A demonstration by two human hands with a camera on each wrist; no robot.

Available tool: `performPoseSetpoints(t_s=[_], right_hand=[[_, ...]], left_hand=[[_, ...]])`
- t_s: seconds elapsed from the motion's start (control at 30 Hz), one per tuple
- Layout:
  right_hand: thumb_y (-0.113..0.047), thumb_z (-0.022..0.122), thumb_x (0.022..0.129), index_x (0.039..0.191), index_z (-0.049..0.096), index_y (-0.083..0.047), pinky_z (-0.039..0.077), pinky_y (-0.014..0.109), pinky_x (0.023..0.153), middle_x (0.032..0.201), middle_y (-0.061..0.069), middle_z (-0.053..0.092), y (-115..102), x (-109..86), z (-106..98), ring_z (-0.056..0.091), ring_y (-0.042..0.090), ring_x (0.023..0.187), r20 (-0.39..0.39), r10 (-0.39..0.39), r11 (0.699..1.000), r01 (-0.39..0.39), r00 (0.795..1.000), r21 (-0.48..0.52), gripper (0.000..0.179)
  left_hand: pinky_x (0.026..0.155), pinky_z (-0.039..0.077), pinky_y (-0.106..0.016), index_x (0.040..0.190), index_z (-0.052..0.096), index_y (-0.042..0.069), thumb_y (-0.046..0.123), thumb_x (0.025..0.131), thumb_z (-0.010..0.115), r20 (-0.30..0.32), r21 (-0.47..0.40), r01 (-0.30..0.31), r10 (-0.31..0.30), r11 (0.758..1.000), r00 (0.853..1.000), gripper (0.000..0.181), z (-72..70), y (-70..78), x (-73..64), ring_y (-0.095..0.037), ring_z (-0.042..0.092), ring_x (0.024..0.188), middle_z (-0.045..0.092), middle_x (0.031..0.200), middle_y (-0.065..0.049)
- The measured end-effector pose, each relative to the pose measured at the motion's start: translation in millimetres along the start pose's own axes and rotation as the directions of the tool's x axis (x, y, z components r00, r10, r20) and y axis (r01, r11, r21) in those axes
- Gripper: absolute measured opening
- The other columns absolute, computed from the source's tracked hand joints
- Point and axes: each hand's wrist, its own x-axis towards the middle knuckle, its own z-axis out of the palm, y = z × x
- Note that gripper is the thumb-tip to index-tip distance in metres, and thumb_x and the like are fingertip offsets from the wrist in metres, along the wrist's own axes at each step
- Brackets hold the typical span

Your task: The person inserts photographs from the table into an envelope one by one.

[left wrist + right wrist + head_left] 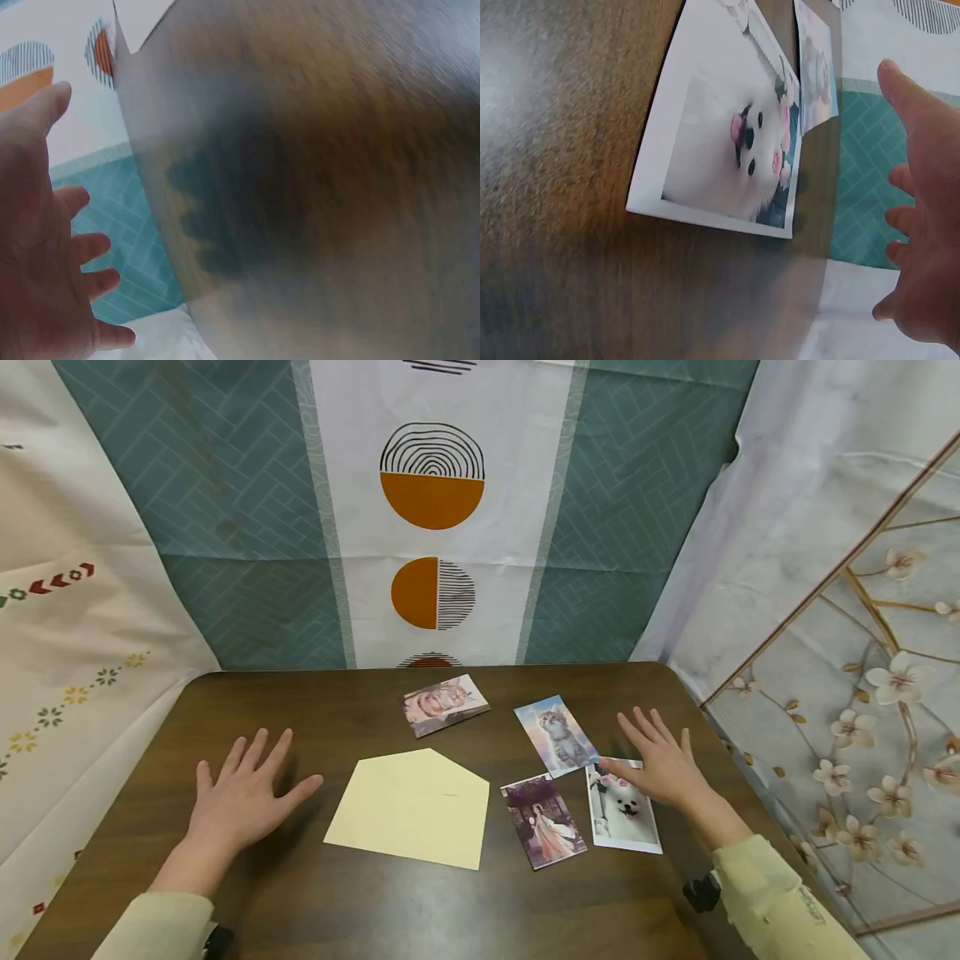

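Observation:
My left hand (238, 797) is spread over the table's left side with nothing in it, and its shadow shows on the wood in the left wrist view. To its right lies a pale yellow envelope (412, 810) with its pointed flap unfolded away from me. My right hand (663, 764), fingers spread and holding nothing, hovers by a white-bordered photo of a white dog (727, 142); in the head view it overlaps that photo's upper corner. Beside the dog photo are a kitten picture card (557, 737) and a card of a figure in a long dress (543, 821).
A pinkish picture card (445, 704) lies near the back of the brown wooden table (360, 910). A patterned teal and white curtain (442, 543) hangs behind the table. Floral cloth (862, 735) borders the right side, and a cream cloth (82, 635) the left.

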Motion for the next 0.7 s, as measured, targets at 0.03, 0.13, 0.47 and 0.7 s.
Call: performPoseSetpoints(t_s=[0.03, 0.13, 0.47, 0.7], right_hand=[[-0.067, 0.066, 0.096, 0.169, 0.031, -0.01, -0.004, 0.085, 0.114, 0.175, 0.024, 0.018, -0.7, 0.9, 0.1, 0.006, 0.049, 0.162, 0.002, -0.004, 1.0, 0.004, 1.0, 0.006, 0.099], [-0.065, 0.067, 0.096, 0.168, 0.032, -0.008, -0.004, 0.085, 0.114, 0.175, 0.025, 0.018, -2.8, 3.5, 0.7, 0.006, 0.049, 0.162, 0.007, -0.017, 1.0, 0.017, 1.0, 0.015, 0.098], [-0.066, 0.067, 0.096, 0.169, 0.031, -0.01, -0.006, 0.083, 0.116, 0.176, 0.022, 0.017, -15.5, 16.0, 2.1, 0.005, 0.046, 0.163, 0.015, -0.056, 0.998, 0.056, 0.998, 0.021, 0.098], [-0.063, 0.067, 0.097, 0.17, 0.029, -0.012, -0.005, 0.082, 0.116, 0.176, 0.02, 0.016, -27.0, 24.6, 3.9, 0.005, 0.045, 0.164, 0.027, -0.081, 0.997, 0.081, 0.996, 0.012, 0.097]], left_hand=[[0.11, -0.002, -0.087, 0.173, 0.011, 0.019, 0.079, 0.099, 0.046, 0.001, 0.0, -0.004, 0.004, 1.0, 1.0, 0.102, -0.5, 2.6, 0.6, -0.058, 0.012, 0.157, 0.013, 0.173, -0.031], [0.112, -0.002, -0.086, 0.173, 0.014, 0.018, 0.08, 0.098, 0.046, 0.004, 0.001, -0.017, 0.017, 1.0, 1.0, 0.102, -1.7, 11.5, 2.5, -0.057, 0.013, 0.157, 0.014, 0.174, -0.03], [0.114, 0.002, -0.085, 0.171, 0.025, 0.016, 0.08, 0.097, 0.048, 0.011, 0.013, -0.069, 0.068, 0.998, 0.998, 0.1, 1.5, 43.7, 5.5, -0.054, 0.017, 0.158, 0.021, 0.173, -0.028], [0.117, 0.007, -0.082, 0.17, 0.032, 0.016, 0.081, 0.096, 0.049, 0.014, 0.034, -0.117, 0.117, 0.993, 0.993, 0.099, 10.8, 66.0, 5.4, -0.052, 0.021, 0.158, 0.026, 0.173, -0.025]])
